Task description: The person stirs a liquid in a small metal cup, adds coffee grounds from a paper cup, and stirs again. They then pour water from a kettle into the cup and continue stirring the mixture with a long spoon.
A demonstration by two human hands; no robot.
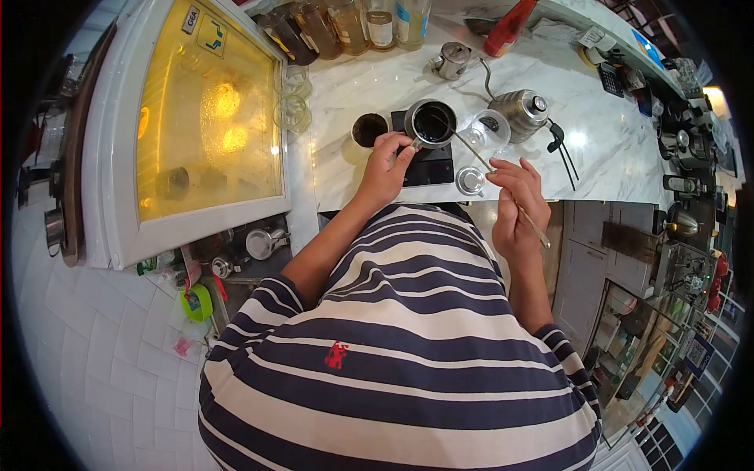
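Note:
My left hand (pixel 384 169) is closed on the handle of a metal pitcher (pixel 434 144), which holds a dark liquid. In my right hand (pixel 518 206) is a long bar spoon (pixel 473 151), slanting with its far end dipped into the pitcher. The pitcher overlaps a black scale (pixel 429 172) in this view. Left of it stands a cup (pixel 369 144) with dark contents. To the right are a clear cup (pixel 495 138) and a small round metal piece (pixel 470 180) near the counter's front edge.
A gooseneck kettle (pixel 518 111) stands on the marble counter (pixel 338 86), right of the cups. Behind are a metal jug (pixel 453 61), several bottles (pixel 345 25) and a red bottle (pixel 509 30). An appliance with a yellow window (pixel 212 118) borders the left, beside stacked glasses (pixel 294 114).

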